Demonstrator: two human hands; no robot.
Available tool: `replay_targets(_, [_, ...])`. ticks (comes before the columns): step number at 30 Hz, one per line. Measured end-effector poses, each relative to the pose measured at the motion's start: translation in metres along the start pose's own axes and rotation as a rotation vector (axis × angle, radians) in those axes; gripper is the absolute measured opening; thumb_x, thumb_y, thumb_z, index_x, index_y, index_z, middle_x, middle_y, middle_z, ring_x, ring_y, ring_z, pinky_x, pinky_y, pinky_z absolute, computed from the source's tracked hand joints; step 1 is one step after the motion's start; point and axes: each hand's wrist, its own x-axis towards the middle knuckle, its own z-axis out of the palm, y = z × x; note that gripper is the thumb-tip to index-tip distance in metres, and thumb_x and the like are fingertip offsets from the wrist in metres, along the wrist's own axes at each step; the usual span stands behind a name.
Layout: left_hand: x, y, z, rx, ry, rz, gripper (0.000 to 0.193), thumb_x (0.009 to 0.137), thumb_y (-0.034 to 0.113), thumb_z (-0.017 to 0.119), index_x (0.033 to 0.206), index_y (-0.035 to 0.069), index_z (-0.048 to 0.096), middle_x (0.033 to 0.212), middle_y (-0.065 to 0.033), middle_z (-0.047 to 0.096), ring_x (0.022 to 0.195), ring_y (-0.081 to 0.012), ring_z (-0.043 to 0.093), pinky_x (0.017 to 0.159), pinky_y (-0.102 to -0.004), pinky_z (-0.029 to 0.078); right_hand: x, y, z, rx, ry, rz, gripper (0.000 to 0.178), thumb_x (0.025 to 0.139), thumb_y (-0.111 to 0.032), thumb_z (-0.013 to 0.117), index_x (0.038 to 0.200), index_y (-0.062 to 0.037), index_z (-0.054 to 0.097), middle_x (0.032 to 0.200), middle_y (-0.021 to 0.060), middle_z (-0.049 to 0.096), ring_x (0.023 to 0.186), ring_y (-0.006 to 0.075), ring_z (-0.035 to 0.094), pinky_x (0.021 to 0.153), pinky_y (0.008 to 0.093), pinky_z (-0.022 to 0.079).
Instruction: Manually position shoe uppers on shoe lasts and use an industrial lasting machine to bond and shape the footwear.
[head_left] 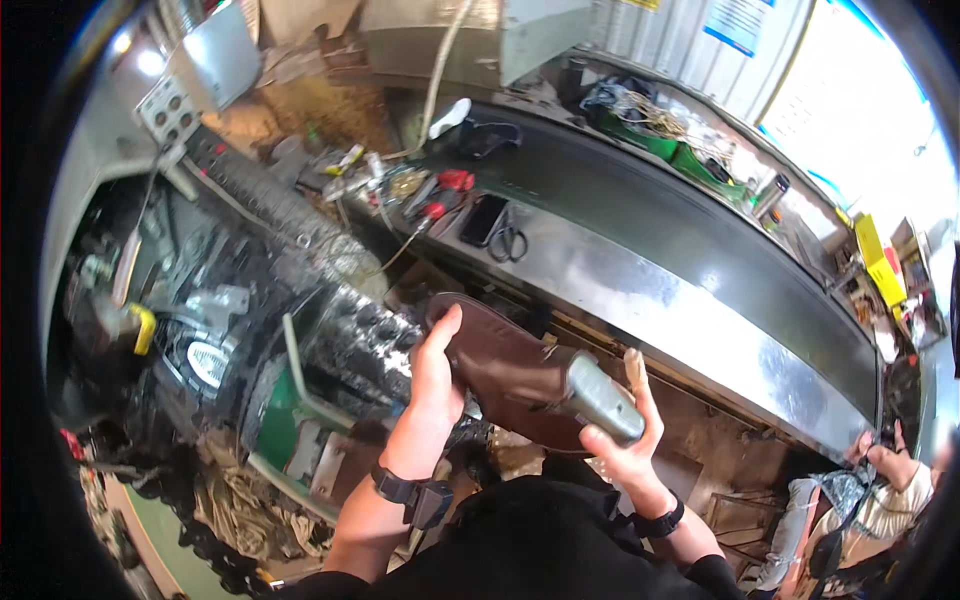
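A dark brown leather piece (505, 365), shaped like a shoe upper, is held in front of my body. Its near left edge is pinched by my left hand (437, 370), the thumb lying on top. A smooth grey-green block (605, 398), which looks like a shoe last, juts from the leather's right end. My right hand (637, 440) grips that block's outer end, with the thumb below and the fingers on the far side. Part of the block is hidden under the leather.
Beyond my hands runs a long metal bench (640, 290). On it lie black scissors (508, 243), a phone (484, 220) and red-handled tools (440, 208). Machinery (370, 340) with a green frame (280, 420) stands left. At far right, another person's arm (895, 465) shows.
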Motion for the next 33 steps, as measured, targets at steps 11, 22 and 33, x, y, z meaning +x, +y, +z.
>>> replay_targets(11, [0.091, -0.101, 0.009, 0.696, -0.105, -0.125, 0.039, 0.101, 0.016, 0.063, 0.133, -0.006, 0.059, 0.126, -0.0208, 0.068, 0.115, -0.0274, 0.068, 0.103, -0.0368, 0.054, 0.113, 0.082, -0.473, 0.499, 0.900, 0.482, 0.052, 0.092, -0.033, 0.070, 0.133, -0.0042, 0.059, 0.127, 0.0151, 0.067, 0.117, 0.0332, 0.064, 0.102, 0.0532, 0.052])
replay_targets(22, [0.119, -0.123, -0.010, 0.752, 0.201, -0.305, 0.035, 0.098, 0.021, 0.067, 0.125, -0.001, 0.064, 0.116, -0.0161, 0.071, 0.107, -0.0254, 0.070, 0.096, -0.0365, 0.055, 0.199, 0.195, -0.333, -0.886, 0.487, 0.648, 0.031, 0.102, -0.016, 0.059, 0.132, -0.0081, 0.060, 0.107, 0.0092, 0.070, 0.099, 0.0201, 0.068, 0.090, 0.0326, 0.056])
replay_targets(33, [0.351, -0.095, 0.104, 1.025, -0.253, -0.055, 0.028, 0.097, 0.018, 0.067, 0.120, 0.003, 0.069, 0.101, -0.0034, 0.072, 0.092, -0.0122, 0.068, 0.081, -0.0275, 0.053, 0.140, 0.214, -0.237, -1.330, -0.499, 0.236, 0.095, 0.083, -0.032, 0.077, 0.161, -0.0111, 0.027, 0.165, 0.0146, 0.030, 0.154, 0.0366, 0.024, 0.125, 0.0585, 0.015])
